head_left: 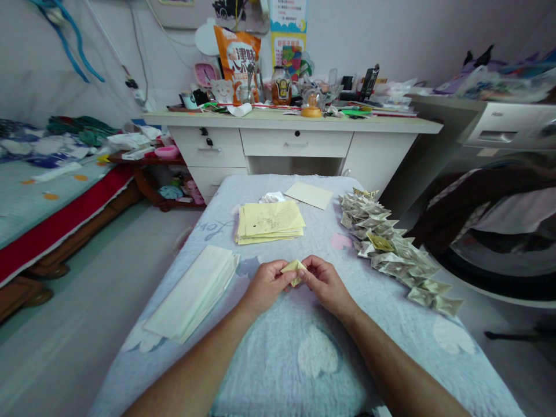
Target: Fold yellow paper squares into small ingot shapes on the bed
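Between my two hands is a small folded piece of yellow paper (294, 267), its top bent to a point. My left hand (270, 282) pinches its left side, and my right hand (324, 280) pinches the right side with the thumb across the front. Just beyond them lies a stack of yellow paper sheets (271, 220) with dark printing on top. A long pile of pale folded paper (193, 292) rests at the left of my left hand. Off to the right, many folded paper pieces (386, 243) with pointed ends sit in overlapping rows.
A patterned cloth (260, 359) covers the table under my hands. Near its far edge lie a cream card (309, 195) and a crumpled white tissue (272, 197). Beyond stands a cluttered white desk (299, 142). A bed (56, 197) is at left, a washing machine (499, 243) at right.
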A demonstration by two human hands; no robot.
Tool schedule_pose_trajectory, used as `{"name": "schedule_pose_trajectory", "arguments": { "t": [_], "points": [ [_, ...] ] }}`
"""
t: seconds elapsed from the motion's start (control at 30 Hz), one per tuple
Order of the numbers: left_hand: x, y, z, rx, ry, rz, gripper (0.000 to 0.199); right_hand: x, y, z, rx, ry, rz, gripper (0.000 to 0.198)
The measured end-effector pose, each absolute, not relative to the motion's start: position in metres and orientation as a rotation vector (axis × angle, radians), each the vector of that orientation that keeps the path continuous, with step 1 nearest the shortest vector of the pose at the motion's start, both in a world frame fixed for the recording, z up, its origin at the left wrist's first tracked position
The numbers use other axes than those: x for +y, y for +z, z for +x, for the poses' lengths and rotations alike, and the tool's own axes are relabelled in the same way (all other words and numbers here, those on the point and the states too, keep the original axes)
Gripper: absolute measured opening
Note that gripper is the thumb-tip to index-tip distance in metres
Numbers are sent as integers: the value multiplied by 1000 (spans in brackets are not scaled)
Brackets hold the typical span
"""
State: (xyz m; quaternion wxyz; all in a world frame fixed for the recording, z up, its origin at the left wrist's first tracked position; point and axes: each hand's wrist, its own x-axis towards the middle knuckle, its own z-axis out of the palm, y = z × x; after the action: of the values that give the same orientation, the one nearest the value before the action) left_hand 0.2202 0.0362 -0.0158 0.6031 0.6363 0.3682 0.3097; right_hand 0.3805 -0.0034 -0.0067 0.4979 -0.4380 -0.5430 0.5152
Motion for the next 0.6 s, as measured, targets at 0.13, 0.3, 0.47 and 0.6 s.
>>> {"name": "schedule_pose_trajectory", "arguments": {
  "t": [0.13,0.3,0.47,0.6],
  "points": [
    [35,-16,219,866,696,1590,22,-5,-3,383,-1324,1221,-1114,30],
    [34,-16,218,880,670,1634,20,-4,-6,385,-1326,1158,-1139,27],
    [32,-13,220,847,640,1626,22,-2,-11,384,-1275,1131,-1124,23],
    [32,-15,221,887,610,1625,25,-4,-8,383,-1260,1195,-1085,24]
  ]
}}
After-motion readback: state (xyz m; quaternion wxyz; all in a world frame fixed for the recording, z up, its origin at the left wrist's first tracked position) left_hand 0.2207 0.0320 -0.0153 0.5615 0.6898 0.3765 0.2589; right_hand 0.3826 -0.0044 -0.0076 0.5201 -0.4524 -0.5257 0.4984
